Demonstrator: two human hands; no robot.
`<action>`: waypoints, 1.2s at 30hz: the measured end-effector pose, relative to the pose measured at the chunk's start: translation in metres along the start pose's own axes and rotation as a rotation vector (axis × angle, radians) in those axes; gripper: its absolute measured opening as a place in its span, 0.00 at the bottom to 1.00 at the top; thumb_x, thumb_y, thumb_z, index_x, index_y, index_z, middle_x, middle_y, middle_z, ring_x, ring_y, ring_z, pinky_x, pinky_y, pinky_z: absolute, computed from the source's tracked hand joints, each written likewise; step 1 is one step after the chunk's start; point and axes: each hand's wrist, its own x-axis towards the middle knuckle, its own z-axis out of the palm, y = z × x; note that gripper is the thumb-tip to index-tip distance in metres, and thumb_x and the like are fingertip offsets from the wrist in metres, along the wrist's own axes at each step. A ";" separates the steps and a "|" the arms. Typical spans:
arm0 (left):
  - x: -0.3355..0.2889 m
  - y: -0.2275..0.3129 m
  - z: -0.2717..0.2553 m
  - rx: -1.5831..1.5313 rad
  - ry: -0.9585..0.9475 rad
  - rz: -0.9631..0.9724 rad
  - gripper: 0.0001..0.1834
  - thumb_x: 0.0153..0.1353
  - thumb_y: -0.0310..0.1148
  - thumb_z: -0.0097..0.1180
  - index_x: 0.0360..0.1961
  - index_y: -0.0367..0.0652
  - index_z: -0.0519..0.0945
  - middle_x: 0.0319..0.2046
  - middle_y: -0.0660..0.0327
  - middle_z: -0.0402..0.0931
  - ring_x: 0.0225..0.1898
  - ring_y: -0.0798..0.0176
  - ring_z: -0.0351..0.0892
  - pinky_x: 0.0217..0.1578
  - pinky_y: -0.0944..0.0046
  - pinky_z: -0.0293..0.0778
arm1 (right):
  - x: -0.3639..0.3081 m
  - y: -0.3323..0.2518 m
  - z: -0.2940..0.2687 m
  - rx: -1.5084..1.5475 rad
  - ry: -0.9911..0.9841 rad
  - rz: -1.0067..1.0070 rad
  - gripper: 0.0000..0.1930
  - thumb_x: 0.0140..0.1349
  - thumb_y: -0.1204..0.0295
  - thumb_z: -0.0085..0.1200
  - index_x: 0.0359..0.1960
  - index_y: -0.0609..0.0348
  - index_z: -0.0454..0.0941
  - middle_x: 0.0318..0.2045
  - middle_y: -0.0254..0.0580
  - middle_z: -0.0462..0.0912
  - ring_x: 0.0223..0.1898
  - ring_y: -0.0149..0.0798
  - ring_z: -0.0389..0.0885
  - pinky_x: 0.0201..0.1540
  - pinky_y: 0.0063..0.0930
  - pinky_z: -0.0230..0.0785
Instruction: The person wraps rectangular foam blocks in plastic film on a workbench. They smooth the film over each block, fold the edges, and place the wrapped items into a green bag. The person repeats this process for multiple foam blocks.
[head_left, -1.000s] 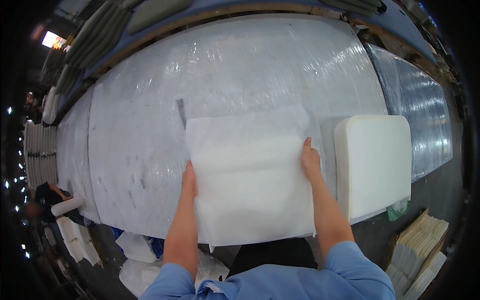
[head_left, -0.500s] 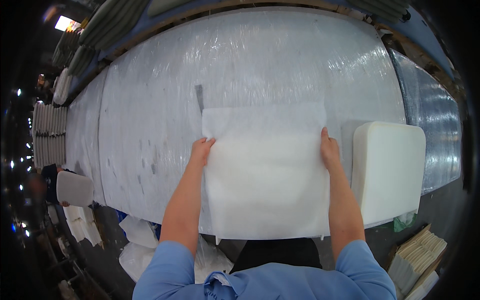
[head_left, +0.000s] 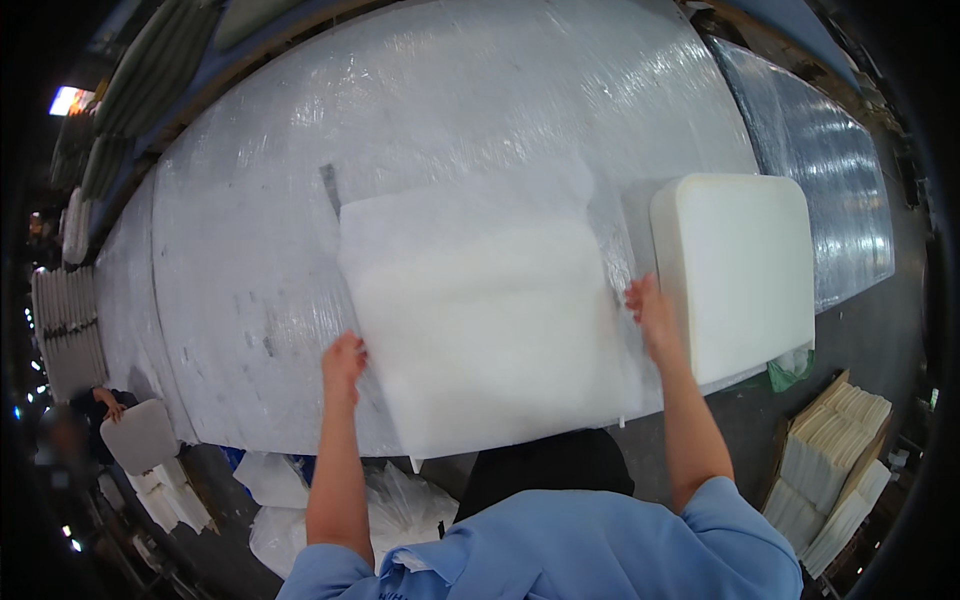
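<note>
A square white foam pad wrapped in a thin white cover [head_left: 480, 310] lies on the plastic-covered table [head_left: 250, 260] in front of me. My left hand [head_left: 343, 362] grips the pad's left edge near its lower corner. My right hand [head_left: 650, 312] holds the right edge, fingers pinched on the cover. The cover's far end lies flat beyond the foam. A second, bare white foam cushion [head_left: 735, 270] rests just to the right, close to my right hand.
A stack of flat pale sheets [head_left: 830, 470] sits on the floor at the lower right. White bags [head_left: 300, 500] lie under the table's near edge. Another person [head_left: 110, 405] crouches at the far left beside a grey cushion [head_left: 140, 435]. Stacked cushions [head_left: 65, 330] line the left.
The covered pad has slid left and nearer the table's front edge, and both my hands have shifted lower along its sides. The bare cushion stays on the right.
</note>
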 end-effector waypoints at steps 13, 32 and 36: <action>-0.083 -0.079 -0.025 0.065 0.121 0.174 0.28 0.76 0.49 0.46 0.53 0.29 0.80 0.47 0.53 0.83 0.48 0.60 0.80 0.53 0.61 0.72 | -0.089 0.045 -0.017 0.039 0.065 0.051 0.42 0.73 0.37 0.36 0.53 0.73 0.80 0.51 0.52 0.84 0.53 0.42 0.80 0.60 0.36 0.66; -0.127 -0.140 -0.030 -0.025 -0.152 -0.155 0.32 0.76 0.56 0.40 0.52 0.35 0.81 0.42 0.58 0.84 0.41 0.63 0.81 0.42 0.64 0.73 | -0.113 0.114 -0.012 0.231 -0.149 0.230 0.42 0.75 0.39 0.34 0.62 0.74 0.74 0.59 0.54 0.79 0.60 0.42 0.75 0.65 0.39 0.61; -0.140 -0.147 -0.043 -0.064 0.090 -0.050 0.34 0.75 0.54 0.44 0.55 0.25 0.79 0.53 0.46 0.81 0.53 0.59 0.78 0.55 0.61 0.71 | -0.128 0.114 -0.031 0.054 0.073 0.040 0.42 0.75 0.39 0.34 0.59 0.76 0.75 0.58 0.58 0.79 0.61 0.44 0.76 0.64 0.38 0.63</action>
